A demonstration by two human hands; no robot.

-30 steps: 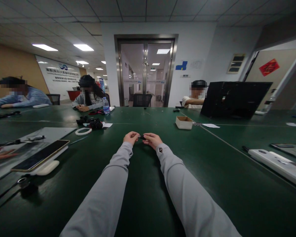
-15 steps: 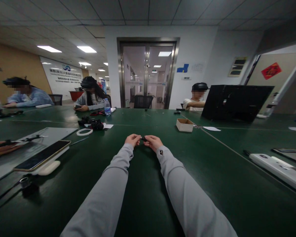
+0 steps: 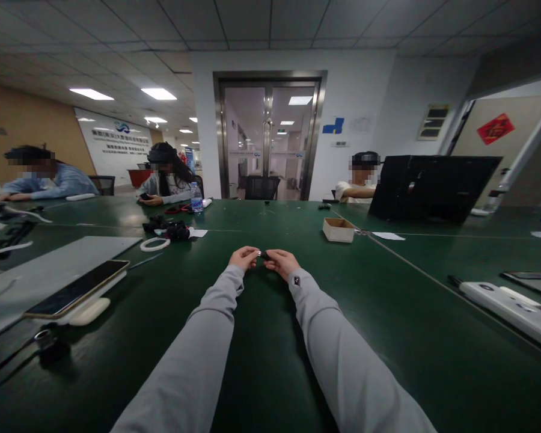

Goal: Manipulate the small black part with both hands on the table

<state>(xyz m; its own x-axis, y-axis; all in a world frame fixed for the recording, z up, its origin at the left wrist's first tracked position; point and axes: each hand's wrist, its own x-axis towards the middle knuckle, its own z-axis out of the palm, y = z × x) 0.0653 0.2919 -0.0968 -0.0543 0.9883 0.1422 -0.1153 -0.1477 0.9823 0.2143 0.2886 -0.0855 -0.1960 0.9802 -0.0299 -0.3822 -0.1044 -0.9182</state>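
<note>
Both arms stretched fwd over the green table, grey sleeves, hands meeting mid-table. Left hand and right hand sit side by side, fingertips facing each other. Btwn them: a small black part, pinched from both sides, left fingers on its left end, right fingers on its right end. Fingers on both hands curled in and pressed on the part, not spread. Part is too small to tell what it is; a pale speck shows at its left end. It sits just above the table, can't tell if it touches.

Landmark = the small black part.
- Far right of it, well apart: small open cardboard box on the table, white paper slip just past the box.
- Far left of it: white ring flat on the table, black gear pile just behind the ring, water bottle further back.
- Near left, well apart: phone face up, lying on a white pad at the edge of a grey sheet; small dark cylinder nearer the camera than the phone.
- Near right, well apart: long white device at the table edge.
- Far right, behind the box: black laptop lid, back facing the camera.

3 other ppl seated at the far side, two left of the glass door, one right.
</note>
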